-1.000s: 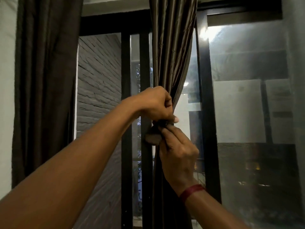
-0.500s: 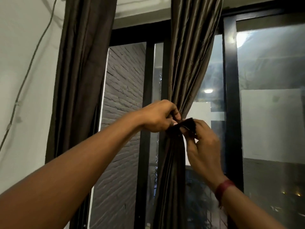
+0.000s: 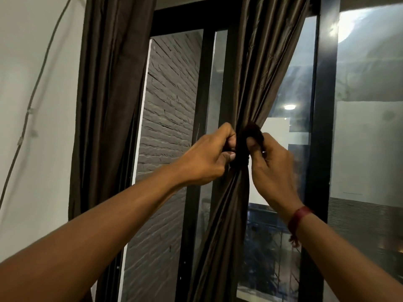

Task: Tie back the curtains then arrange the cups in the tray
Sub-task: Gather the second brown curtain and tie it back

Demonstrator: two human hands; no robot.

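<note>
Brown curtains (image 3: 109, 105) (image 3: 261, 73), two, one tie (image 3: 254, 132), two hands (image 3: 207, 159) (image 3: 275, 168)

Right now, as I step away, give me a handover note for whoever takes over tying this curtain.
Left hand grips the tie band at the gathered middle curtain.
Right hand pinches the band's other end.
Done: curtain bunched, band looped round it.
Left: fasten the band; the left curtain hangs loose, no tie visible on it; then the cups and tray, neither in view.
</note>
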